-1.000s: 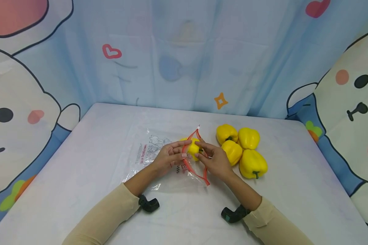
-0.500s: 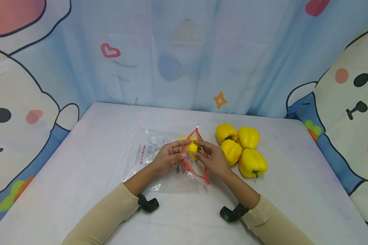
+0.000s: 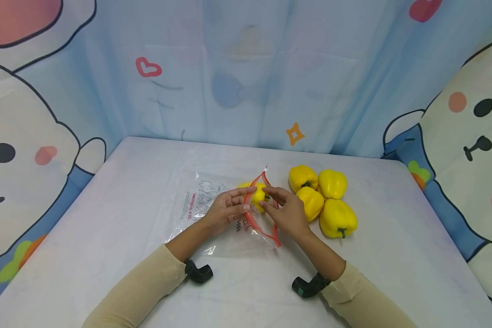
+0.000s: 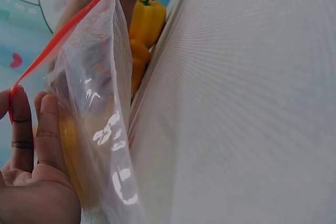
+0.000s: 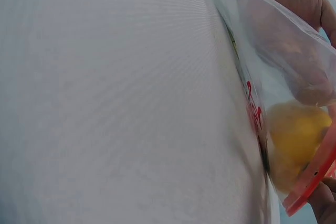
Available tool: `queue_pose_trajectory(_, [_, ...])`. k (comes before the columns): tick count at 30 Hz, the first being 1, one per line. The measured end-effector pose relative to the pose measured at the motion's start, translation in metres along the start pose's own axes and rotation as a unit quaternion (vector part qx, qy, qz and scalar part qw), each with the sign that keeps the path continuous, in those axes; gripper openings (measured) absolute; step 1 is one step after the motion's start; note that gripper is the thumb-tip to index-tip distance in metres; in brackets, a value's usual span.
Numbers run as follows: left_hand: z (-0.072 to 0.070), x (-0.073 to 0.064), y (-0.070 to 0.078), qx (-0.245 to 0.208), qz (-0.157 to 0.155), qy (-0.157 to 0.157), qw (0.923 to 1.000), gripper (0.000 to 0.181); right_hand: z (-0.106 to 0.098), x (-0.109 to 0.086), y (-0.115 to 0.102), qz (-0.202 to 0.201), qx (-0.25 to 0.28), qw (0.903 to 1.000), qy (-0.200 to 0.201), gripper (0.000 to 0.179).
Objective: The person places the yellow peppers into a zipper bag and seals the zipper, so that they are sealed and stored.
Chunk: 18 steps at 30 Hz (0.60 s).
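Note:
In the head view, a clear zip bag (image 3: 205, 196) with a red-edged mouth lies on the table, its mouth spread apart. A yellow bell pepper (image 3: 259, 197) sits just inside that mouth, its stem facing right. My left hand (image 3: 225, 212) pinches the red edge on the near-left side; the left wrist view shows its fingertips on the strip. My right hand (image 3: 289, 212) holds the opposite side of the mouth, thumb and forefinger beside the pepper's stem. Its exact hold is partly hidden. Through the plastic, the right wrist view shows the pepper (image 5: 296, 135) near the red strip.
Several more yellow bell peppers (image 3: 328, 200) are grouped on the table right of my right hand. The white table (image 3: 397, 237) meets a blue printed curtain (image 3: 246, 82) at its back edge. Black wrist cameras (image 3: 198, 273) hang at both sleeves.
My right hand has shifted very slightly to the left at the bag's mouth. The bag, the peppers and my left hand stay nearly where they were.

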<state>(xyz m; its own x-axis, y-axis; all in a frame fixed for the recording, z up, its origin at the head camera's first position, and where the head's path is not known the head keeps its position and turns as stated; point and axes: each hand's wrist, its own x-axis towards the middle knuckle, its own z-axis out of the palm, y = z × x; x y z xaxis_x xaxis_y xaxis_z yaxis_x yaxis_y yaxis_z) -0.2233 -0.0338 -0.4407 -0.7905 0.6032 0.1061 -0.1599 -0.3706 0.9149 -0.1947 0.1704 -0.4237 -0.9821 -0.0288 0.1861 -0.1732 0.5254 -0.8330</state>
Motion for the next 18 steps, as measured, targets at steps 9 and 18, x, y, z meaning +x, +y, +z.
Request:
queue_pose_trajectory(9, [-0.0017,-0.0006,0.0001,-0.004,0.005,-0.009,0.9999,0.055,0.0011,0.0036,0.0025,-0.003,0.008,0.9999,-0.013,0.038])
queue_pose_trajectory(18, [-0.0009,0.0006,-0.0002,-0.001,0.004,-0.009,1.0,0.055,0.0013,0.004,0.0006,0.002,0.004,0.9998,-0.019,0.039])
